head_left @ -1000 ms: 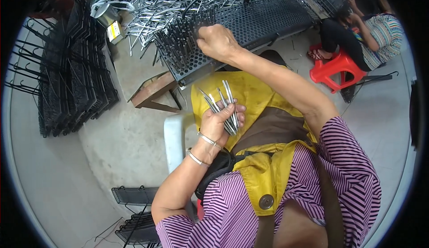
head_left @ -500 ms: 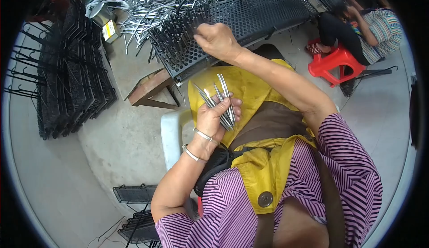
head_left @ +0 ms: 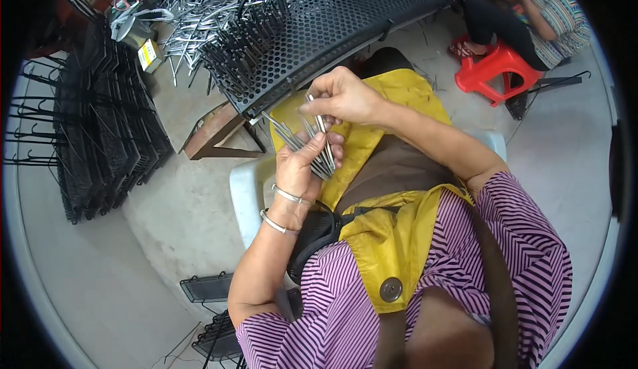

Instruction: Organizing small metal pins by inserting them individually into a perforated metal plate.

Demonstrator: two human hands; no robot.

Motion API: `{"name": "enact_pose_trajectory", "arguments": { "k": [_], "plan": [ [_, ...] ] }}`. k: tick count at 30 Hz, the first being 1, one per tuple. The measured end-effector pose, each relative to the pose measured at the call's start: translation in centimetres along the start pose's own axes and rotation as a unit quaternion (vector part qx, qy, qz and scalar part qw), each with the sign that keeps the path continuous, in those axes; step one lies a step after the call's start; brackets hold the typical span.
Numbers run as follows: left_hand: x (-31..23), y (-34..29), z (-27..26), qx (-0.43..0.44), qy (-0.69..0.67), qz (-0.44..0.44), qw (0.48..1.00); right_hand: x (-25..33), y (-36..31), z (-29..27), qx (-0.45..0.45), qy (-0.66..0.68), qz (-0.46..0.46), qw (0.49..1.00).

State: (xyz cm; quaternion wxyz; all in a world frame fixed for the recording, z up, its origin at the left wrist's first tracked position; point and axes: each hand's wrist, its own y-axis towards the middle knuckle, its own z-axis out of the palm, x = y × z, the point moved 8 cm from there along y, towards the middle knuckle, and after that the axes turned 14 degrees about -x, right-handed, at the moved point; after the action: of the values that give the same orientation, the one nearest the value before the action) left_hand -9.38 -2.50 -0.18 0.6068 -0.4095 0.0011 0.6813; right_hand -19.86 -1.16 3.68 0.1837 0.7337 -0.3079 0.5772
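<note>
My left hand is closed round a small bundle of thin silvery metal rods, held above my lap. Fingers of my right hand pinch the upper end of one rod at the bundle's right side. Just beyond both hands is a black perforated metal rack. Many dark rods stand upright in the holes at its left end. Whether the pinched rod is free of the bundle I cannot tell.
Loose silvery rods lie heaped behind the rack. Black wire-mesh racks are stacked at left. A small yellow-and-white box stands by a metal can. At right, a person sits near a red stool.
My right hand has come back from the upright rods to the bundle and now pinches a rod there. My left hand still holds the bundle. The view has shifted slightly.
</note>
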Motion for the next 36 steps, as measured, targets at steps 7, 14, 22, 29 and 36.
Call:
{"name": "enact_pose_trajectory", "arguments": {
  "k": [7,14,22,29,36],
  "plan": [
    [0.2,0.2,-1.7,-0.092,-0.019,-0.009,0.995,1.8,0.9,-2.7,-0.07,0.155,0.036,0.985],
    [1.2,0.4,-1.8,-0.084,-0.038,-0.051,0.994,4.6,6.2,-5.4,-0.181,0.276,-0.087,0.94],
    [1.2,0.3,-2.1,-0.088,-0.058,-0.059,0.993,6.9,6.6,-4.6,-0.228,0.127,-0.285,0.922],
    [1.3,0.3,-1.8,-0.076,-0.061,-0.059,0.994,6.2,7.2,-3.7,-0.198,0.093,-0.293,0.931],
    [1.3,0.3,-1.8,-0.071,-0.044,-0.066,0.994,9.6,5.8,-1.2,-0.251,-0.208,-0.468,0.821]
  ]
}}
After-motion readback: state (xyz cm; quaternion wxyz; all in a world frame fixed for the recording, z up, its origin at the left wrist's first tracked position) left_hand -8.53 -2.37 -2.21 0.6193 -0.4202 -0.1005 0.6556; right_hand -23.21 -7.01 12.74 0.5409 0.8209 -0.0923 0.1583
